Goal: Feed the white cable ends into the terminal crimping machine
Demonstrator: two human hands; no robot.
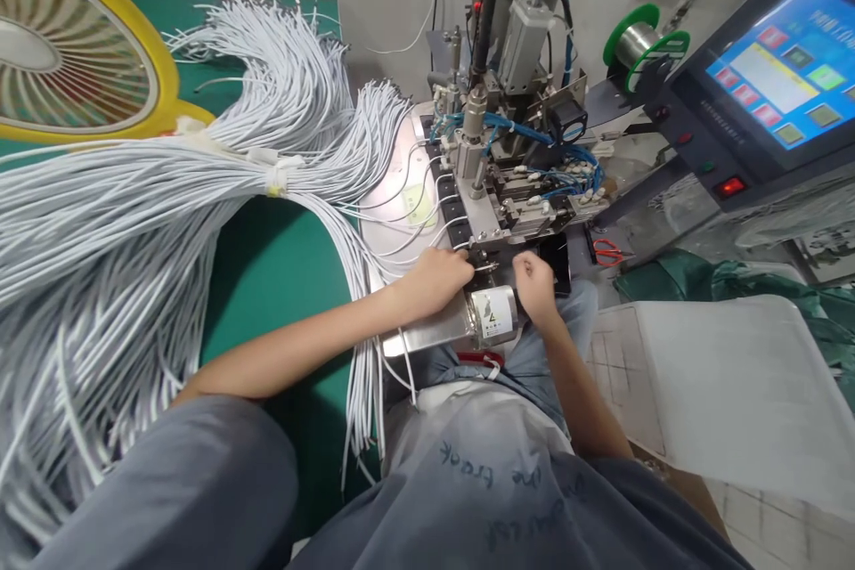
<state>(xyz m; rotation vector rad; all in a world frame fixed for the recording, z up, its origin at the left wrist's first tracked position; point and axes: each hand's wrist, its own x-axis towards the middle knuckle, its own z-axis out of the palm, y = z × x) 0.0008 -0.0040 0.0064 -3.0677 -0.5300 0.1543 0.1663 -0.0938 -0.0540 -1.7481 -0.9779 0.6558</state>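
Observation:
My left hand is closed on a white cable at the front end of a soldering machine, and the stripped tip of the cable sticks out past my fingers. To its right my right hand is curled in a loose fist; whatever it holds, if anything, is hidden. Just below both hands sits a metal tin with a white label. Several white cables lie in the black slots of the machine and trail left to a large tied bundle.
A yellow fan stands at the upper left on the green table mat. At the right are a control screen, a green solder wire spool, red-handled scissors and a white plastic bin.

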